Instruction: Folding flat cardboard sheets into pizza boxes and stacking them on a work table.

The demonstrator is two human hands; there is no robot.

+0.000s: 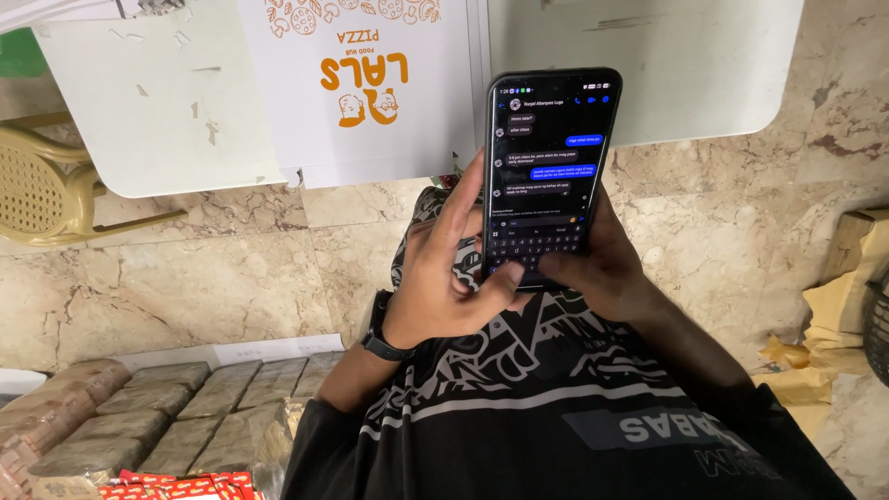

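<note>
Phone: a black slab smartphone with a lit dark screen (548,167) is held upright over the person's lap, its top edge overlapping the rim of the white surface (167,120) in the view. The screen shows a chat with grey and blue bubbles above an on-screen keyboard.

Left hand: the left hand (454,278) wraps the phone's left edge, fingers (460,199) stretched up along the side and the thumb bent across onto the bottom row of the keyboard. It is closed around the phone. A black band watch (380,335) sits on its wrist.

Right hand: the right hand (602,268) cradles the phone's lower right corner from behind, thumb laid over the lower keys, close to the left thumb. It too grips the phone.

Surface: white, scuffed and chipped, carrying a white cardboard pizza box with orange print (366,83) that hangs just over its near edge.

Clothing: a black shirt with white and grey patterning (537,407) fills the lower middle.

Floor: beige marbled tiles (185,268).

Left side: a tan woven plastic chair (46,185) beside the surface; lower down, rows of clear-wrapped brownish blocks (167,417) with red-and-white packets (176,486) at their front.

Right side: crumpled brown paper (833,324) lies at the edge, well apart from the hands.
</note>
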